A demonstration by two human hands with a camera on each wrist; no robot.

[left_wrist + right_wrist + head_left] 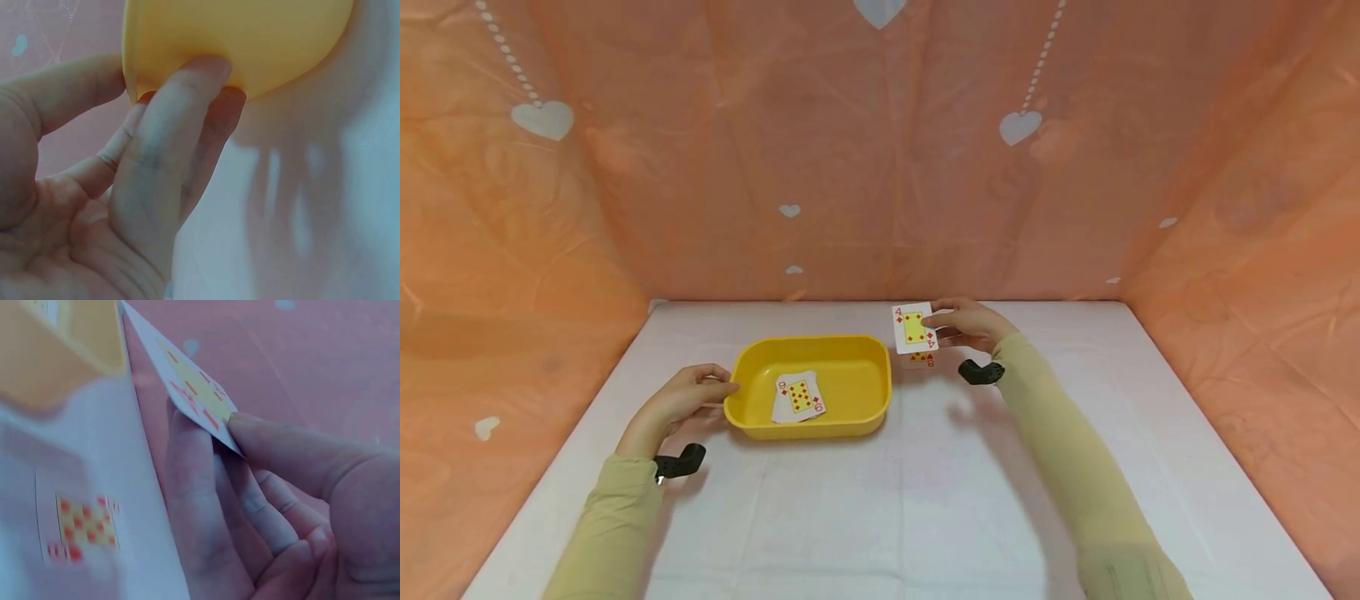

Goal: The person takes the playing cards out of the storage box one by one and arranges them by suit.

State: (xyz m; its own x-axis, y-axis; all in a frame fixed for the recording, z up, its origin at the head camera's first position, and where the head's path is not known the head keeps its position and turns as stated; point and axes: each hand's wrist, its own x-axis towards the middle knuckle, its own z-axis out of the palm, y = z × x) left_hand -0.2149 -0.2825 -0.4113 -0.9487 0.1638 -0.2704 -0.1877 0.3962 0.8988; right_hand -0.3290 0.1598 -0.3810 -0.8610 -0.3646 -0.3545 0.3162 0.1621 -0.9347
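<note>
My left hand (688, 393) pinches the left end of a yellow plastic tray (880, 423), its thumb and fingers about the wall in the left wrist view. Inside the tray lie several overlapping playing cards (799, 397), the nine of diamonds on top. Between the thumb and fingers of my right hand (967, 323), a four of diamonds card (914, 330) is held face up by its right edge, tilted in the right wrist view. It hovers just right of the tray and partly covers a red eight card (86, 522) lying on the table.
A white cloth covers the table (820, 517). Orange curtains (880, 167) with white hearts stand at the back and both sides. A black wrist-camera mount is worn on each wrist.
</note>
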